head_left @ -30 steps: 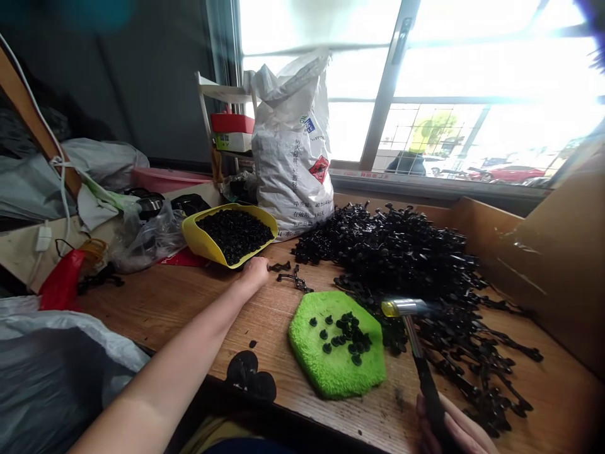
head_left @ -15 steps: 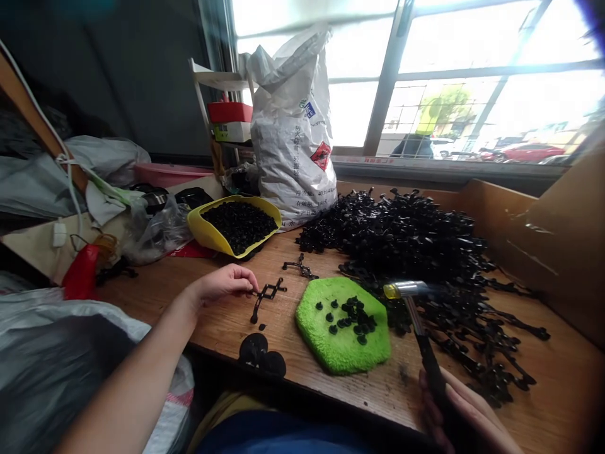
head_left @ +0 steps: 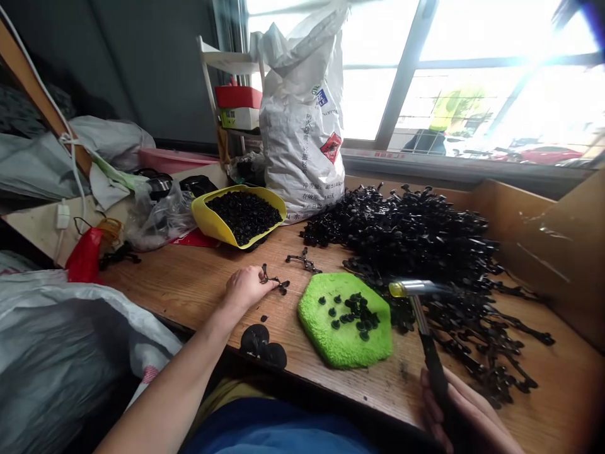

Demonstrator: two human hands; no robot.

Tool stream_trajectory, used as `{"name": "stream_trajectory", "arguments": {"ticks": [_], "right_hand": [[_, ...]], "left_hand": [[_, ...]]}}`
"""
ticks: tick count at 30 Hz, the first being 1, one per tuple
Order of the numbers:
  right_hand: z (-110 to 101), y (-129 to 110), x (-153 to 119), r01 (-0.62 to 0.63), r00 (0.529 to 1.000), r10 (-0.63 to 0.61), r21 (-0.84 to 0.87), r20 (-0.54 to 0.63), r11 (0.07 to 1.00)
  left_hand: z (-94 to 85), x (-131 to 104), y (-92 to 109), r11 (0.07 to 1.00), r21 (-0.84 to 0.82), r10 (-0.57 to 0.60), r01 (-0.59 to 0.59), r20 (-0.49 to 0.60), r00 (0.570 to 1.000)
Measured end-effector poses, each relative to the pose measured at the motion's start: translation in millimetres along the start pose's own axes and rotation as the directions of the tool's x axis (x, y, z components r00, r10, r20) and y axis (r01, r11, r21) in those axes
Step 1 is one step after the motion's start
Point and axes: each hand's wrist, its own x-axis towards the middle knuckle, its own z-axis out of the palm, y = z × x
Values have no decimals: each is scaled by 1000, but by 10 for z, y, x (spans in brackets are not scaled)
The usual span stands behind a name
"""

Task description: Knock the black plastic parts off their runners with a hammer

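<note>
My left hand [head_left: 246, 287] is closed, thumb and fingers around a black plastic sprue frame [head_left: 275, 282] left of the green pad; part of it is hidden by the hand. My right hand [head_left: 456, 403] grips the black handle of a hammer [head_left: 416, 290], its yellow-tipped head raised at the pad's right side. On the fuzzy green pad [head_left: 321, 340] lie several small black plastic pieces [head_left: 362, 312]. Another black sprue frame [head_left: 304, 260] rests on the table just behind the pad.
A big heap of black sprue parts [head_left: 416, 233] covers the table's back right. Behind stands a white woven sack [head_left: 302, 139], with a yellow scoop [head_left: 208, 217] full of small black pieces beside it. Black discs [head_left: 262, 348] lie at the front edge.
My left hand has moved right and slightly forward, and the sprue frame has turned in its grip. My right hand holds the hammer nearly still. The view has shifted slightly.
</note>
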Motion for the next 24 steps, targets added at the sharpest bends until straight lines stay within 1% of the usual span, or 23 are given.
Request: {"name": "stream_trajectory", "arguments": {"ticks": [3, 5, 6, 8, 11, 13, 15, 16, 17, 18, 20, 21, 24], "right_hand": [[1, -1, -1, 35, 999, -36, 23, 25, 999], [1, -7, 4, 50, 997, -52, 34, 49, 998], [2, -13, 6, 57, 996, -59, 33, 62, 998], [3, -24, 8, 66, 994, -68, 27, 86, 997], [-5, -30, 9, 59, 993, -61, 20, 97, 998], [-18, -24, 12, 48, 994, -49, 19, 98, 999], [-32, -15, 19, 52, 993, -53, 13, 106, 999], [-38, -11, 23, 57, 992, -58, 8, 110, 998], [-43, -7, 27, 62, 992, -62, 3, 113, 998], [-45, -4, 30, 64, 991, -64, 0, 115, 998], [-45, 0, 30, 64, 991, -63, 0, 119, 998], [-42, -1, 27, 64, 991, -64, 2, 118, 998], [-31, -12, 11, 63, 992, -64, 15, 107, 998]], "left_hand": [[67, 27, 60, 988, -137, 85, -78, 44, 995], [111, 15, 76, 943, -306, 161, -129, 81, 984], [134, 1, 84, 895, -425, 193, -132, 103, 976], [178, -31, 107, 765, -636, 223, -97, 121, 967], [216, -75, 193, 586, -810, 184, -13, 117, 976], [219, -105, 295, 430, -899, 157, 82, 164, 974], [217, -135, 420, 245, -948, 155, 206, 248, 956], [218, -149, 485, 168, -950, 164, 263, 290, 943], [222, -160, 546, 110, -942, 174, 316, 331, 927], [229, -170, 602, 70, -929, 183, 363, 370, 911], [246, -178, 688, 33, -902, 191, 430, 429, 883], [254, -178, 718, 27, -894, 186, 447, 444, 877], [262, -169, 770, 24, -891, 160, 454, 451, 878]]}}
